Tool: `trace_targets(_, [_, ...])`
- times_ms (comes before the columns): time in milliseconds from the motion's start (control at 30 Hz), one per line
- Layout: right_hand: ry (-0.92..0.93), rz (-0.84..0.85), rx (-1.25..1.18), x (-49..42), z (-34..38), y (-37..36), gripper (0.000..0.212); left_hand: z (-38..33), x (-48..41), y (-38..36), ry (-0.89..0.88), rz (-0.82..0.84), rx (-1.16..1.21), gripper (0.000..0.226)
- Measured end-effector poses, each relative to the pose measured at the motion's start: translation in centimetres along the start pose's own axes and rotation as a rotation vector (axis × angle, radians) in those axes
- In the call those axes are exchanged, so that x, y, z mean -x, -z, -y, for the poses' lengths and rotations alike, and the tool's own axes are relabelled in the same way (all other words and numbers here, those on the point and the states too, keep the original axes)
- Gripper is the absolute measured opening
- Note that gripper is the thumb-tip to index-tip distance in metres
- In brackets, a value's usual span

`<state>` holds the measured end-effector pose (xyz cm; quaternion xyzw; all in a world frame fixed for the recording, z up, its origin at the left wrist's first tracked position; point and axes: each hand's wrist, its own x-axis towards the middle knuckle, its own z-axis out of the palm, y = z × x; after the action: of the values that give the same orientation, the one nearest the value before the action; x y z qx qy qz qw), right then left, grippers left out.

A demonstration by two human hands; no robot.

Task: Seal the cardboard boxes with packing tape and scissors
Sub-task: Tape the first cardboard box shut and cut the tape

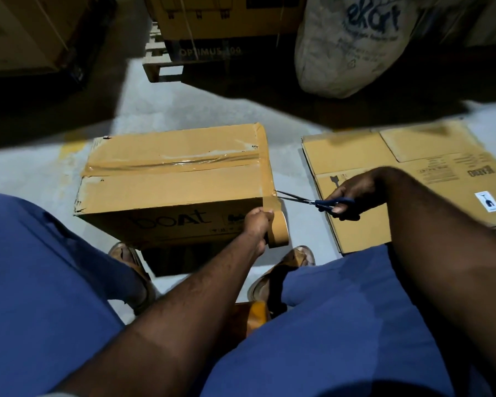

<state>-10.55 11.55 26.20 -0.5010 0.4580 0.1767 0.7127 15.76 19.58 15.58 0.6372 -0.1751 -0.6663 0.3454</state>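
Warehouse or goods store: bare concrete floor (169,110); wooden pallet (152,70) bearing printed cartons (221,18), far centre; large courier sack (352,47), far right; flattened cartons (384,173) stacked on floor, right.

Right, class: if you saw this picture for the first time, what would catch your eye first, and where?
The taped cardboard box sits mid-floor. At its right corner the left hand grips a tape roll and the right hand holds blue-handled scissors at the stretched tape. Flattened cardboard lies to the right.
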Motion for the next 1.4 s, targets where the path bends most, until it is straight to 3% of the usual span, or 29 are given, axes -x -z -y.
trace_targets(133, [-0.036, -0.013, 0.047, 0.1, 0.1, -0.4, 0.068, 0.2, -0.5, -0.1, 0.013, -0.01, 0.018, 0.008])
trace_targets(433, [-0.071, 0.021, 0.167, 0.5, 0.0, -1.0, 0.022, -0.2, 0.6, -0.7, 0.054, -0.012, 0.112, 0.037])
trace_targets(600, [-0.071, 0.079, 0.213, -0.7, 0.3, -0.4, 0.062, -0.4, 1.4, -0.4, 0.051, -0.042, 0.082, 0.028])
trace_targets(867, [-0.024, 0.038, 0.22, -1.6, 1.2, 0.3, 0.074, -0.5, 0.6, -0.1, 0.053, -0.048, 0.024, 0.026])
trace_targets(1100, [-0.022, 0.012, 0.241, -3.1, 2.1, 0.5, 0.068, -0.1, -0.4, -0.2, 0.046, -0.032, 0.042, 0.029])
trace_targets(1200, [-0.026, 0.01, 0.244, -3.3, 2.3, 0.4, 0.066, 0.0, -0.6, -0.1, 0.046, -0.034, 0.041, 0.019])
trace_targets(1300, [-0.04, -0.041, 0.253, -3.5, 2.1, 0.7, 0.076, 0.0, -0.7, -0.1, 0.046, -0.023, 0.026, 0.013])
trace_targets(1400, [-0.037, -0.141, 0.263, -3.9, 1.7, 1.1, 0.101, 0.0, -0.9, -0.2, 0.047, -0.015, 0.019, 0.014])
